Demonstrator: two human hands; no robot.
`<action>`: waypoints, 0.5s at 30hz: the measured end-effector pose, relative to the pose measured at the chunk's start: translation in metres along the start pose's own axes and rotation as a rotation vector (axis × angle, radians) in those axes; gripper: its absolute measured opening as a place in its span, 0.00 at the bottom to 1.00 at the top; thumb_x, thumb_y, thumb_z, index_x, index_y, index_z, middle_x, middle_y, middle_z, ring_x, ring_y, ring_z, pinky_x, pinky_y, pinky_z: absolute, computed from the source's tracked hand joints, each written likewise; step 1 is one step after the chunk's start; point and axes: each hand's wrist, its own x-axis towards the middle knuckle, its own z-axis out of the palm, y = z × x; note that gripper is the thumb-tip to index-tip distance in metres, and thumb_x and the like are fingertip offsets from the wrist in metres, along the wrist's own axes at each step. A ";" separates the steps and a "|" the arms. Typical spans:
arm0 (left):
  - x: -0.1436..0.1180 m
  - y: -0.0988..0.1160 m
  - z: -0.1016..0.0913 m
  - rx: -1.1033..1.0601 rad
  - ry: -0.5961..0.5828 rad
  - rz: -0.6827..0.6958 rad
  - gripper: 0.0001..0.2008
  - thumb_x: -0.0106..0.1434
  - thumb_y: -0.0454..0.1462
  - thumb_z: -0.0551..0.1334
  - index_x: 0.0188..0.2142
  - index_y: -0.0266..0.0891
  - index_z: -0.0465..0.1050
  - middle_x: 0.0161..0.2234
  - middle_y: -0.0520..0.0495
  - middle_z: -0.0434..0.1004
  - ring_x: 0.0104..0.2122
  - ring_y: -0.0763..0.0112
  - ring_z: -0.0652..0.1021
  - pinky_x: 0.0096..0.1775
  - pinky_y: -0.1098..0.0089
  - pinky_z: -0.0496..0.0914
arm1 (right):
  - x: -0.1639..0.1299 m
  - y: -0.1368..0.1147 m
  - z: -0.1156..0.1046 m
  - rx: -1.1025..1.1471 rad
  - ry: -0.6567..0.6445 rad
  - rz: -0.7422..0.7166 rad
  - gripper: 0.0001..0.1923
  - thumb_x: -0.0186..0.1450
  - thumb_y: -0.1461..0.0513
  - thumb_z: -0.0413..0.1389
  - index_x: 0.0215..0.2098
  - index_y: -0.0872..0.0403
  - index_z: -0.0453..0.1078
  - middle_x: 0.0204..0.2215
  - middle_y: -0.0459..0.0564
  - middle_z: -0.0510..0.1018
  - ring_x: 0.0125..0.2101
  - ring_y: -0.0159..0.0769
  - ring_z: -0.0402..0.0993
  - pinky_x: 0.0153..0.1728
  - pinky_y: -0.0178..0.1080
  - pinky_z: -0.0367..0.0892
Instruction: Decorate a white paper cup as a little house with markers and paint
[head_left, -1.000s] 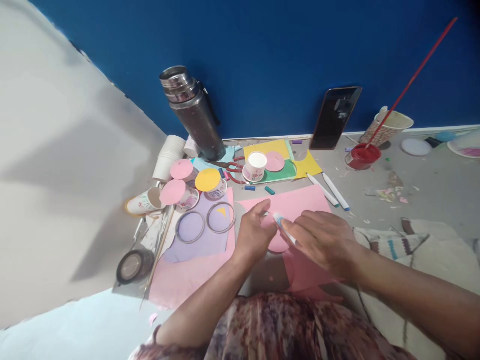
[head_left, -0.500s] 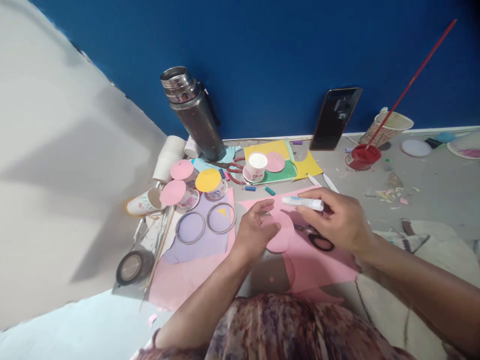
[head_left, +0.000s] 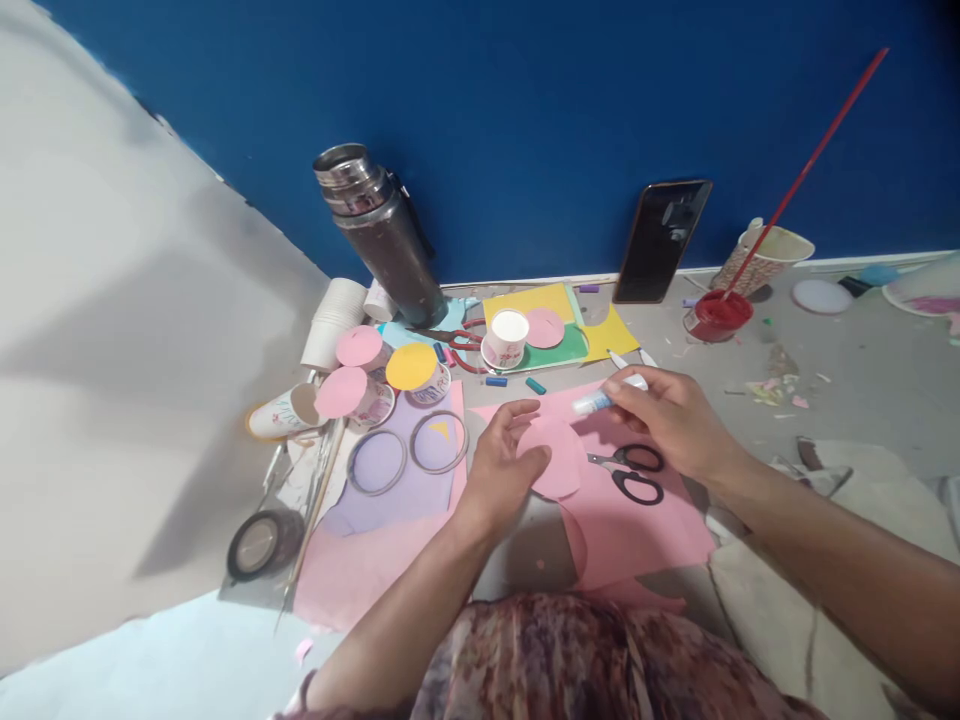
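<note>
My left hand (head_left: 506, 455) grips a round pink paper disc (head_left: 559, 460) by its left edge, thumb on top. A white glue stick (head_left: 589, 402) is held in my right hand (head_left: 671, 410), tilted, its end just above the disc and apart from it. Black-handled scissors (head_left: 626, 470) lie on a pink paper sheet (head_left: 637, 545) below my right hand. Beyond my hands stands a small paper cup (head_left: 507, 338) with a white top, beside another pink disc (head_left: 546, 328). To the left, several small cups carry paper discs, two pink and one yellow (head_left: 412, 367).
A steel flask (head_left: 386, 235) and a phone (head_left: 660, 240) lean near the blue wall. A red paint pot (head_left: 718, 315) holds a long brush. Metal rings (head_left: 376, 462), a black tape roll (head_left: 255, 545) and stacked cups (head_left: 334, 320) lie left.
My right hand has tilted the glue stick so its left end points lower, and it has moved off the scissors, which now show fully. My left hand keeps the pink disc.
</note>
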 end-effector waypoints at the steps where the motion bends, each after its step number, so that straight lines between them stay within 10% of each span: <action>1: 0.000 0.000 0.000 -0.013 -0.014 -0.005 0.26 0.49 0.29 0.69 0.50 0.41 0.78 0.51 0.40 0.81 0.49 0.61 0.80 0.48 0.66 0.73 | 0.000 0.001 0.000 0.007 -0.011 0.003 0.19 0.62 0.45 0.68 0.34 0.53 0.77 0.22 0.43 0.75 0.21 0.28 0.62 0.21 0.34 0.55; 7: 0.002 -0.004 -0.001 0.012 0.005 0.003 0.25 0.48 0.27 0.65 0.47 0.42 0.75 0.54 0.44 0.79 0.56 0.61 0.77 0.47 0.69 0.71 | 0.003 0.007 0.000 0.193 -0.061 0.106 0.21 0.59 0.46 0.71 0.36 0.53 0.78 0.20 0.41 0.70 0.18 0.26 0.53 0.17 0.34 0.44; 15: 0.006 0.000 0.002 0.002 0.048 -0.004 0.25 0.47 0.31 0.70 0.47 0.41 0.70 0.31 0.55 0.78 0.28 0.75 0.74 0.32 0.74 0.66 | -0.003 -0.007 0.009 0.198 -0.138 0.124 0.22 0.55 0.46 0.72 0.32 0.54 0.76 0.19 0.41 0.69 0.18 0.25 0.55 0.17 0.32 0.47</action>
